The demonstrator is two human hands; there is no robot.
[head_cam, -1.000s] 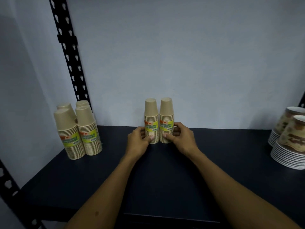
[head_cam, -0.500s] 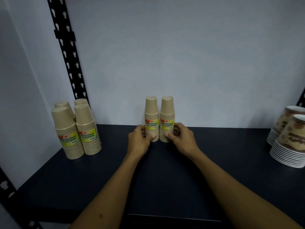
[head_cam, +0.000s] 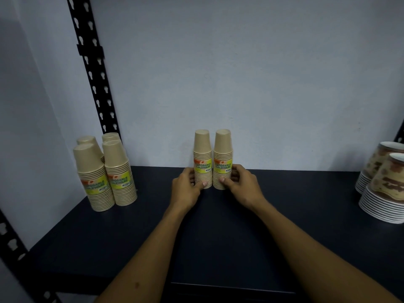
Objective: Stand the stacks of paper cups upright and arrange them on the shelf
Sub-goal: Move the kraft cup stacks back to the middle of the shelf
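Four tan cup stacks [head_cam: 105,171] stand upright at the shelf's [head_cam: 153,226] left end. At mid-shelf near the wall, the left hand [head_cam: 185,189] grips the left stack [head_cam: 202,159] low and the right hand [head_cam: 242,185] grips the right stack [head_cam: 223,159], the two touching. They look light, tall and tippy, so holding low near the base seems wisest; printed cups [head_cam: 384,184] sit far right.

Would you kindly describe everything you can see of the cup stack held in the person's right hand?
The right-hand cup stack is a column of tan, paper-looking cups nested upside down, with one flat base on top and many thin rims banded below. A yellow and green label reading DISPOSABLE TABLEWARE wraps its middle. It stands upright near the back of the dark shelf, close to the wall, directly beside the twin stack. The right hand grips its lower part, thumb in front.
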